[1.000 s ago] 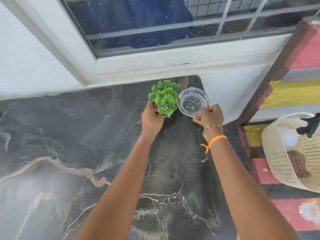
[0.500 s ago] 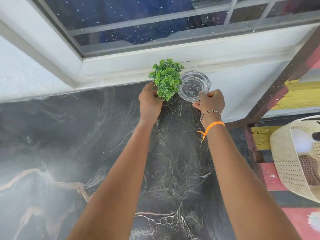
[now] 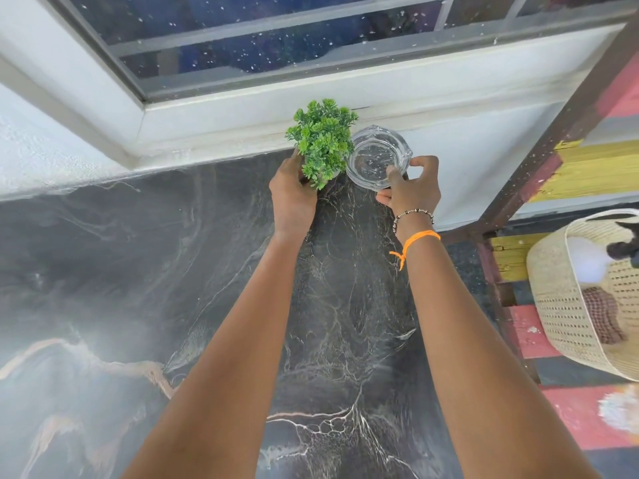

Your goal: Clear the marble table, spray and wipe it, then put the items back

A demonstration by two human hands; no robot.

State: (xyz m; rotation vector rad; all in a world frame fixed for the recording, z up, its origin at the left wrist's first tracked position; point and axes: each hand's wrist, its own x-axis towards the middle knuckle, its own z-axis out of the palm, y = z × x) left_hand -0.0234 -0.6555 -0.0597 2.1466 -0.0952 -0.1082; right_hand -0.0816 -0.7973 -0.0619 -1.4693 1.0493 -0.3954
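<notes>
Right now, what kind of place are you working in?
Probably a room in a home: a dark marble table set against a white wall under a window, with a woven basket beside it. The left hand holds a small potted plant.

- The marble table point(image 3: 145, 278) filled the lower left and centre of the frame: a dark slab with white veins and tan streaks.
- A small green plant point(image 3: 323, 141) stood at its far edge, upper centre of the frame, by the white wall under the window.
- A clear glass dish point(image 3: 377, 157) sat just right of the plant, at the table's far right corner.
</notes>
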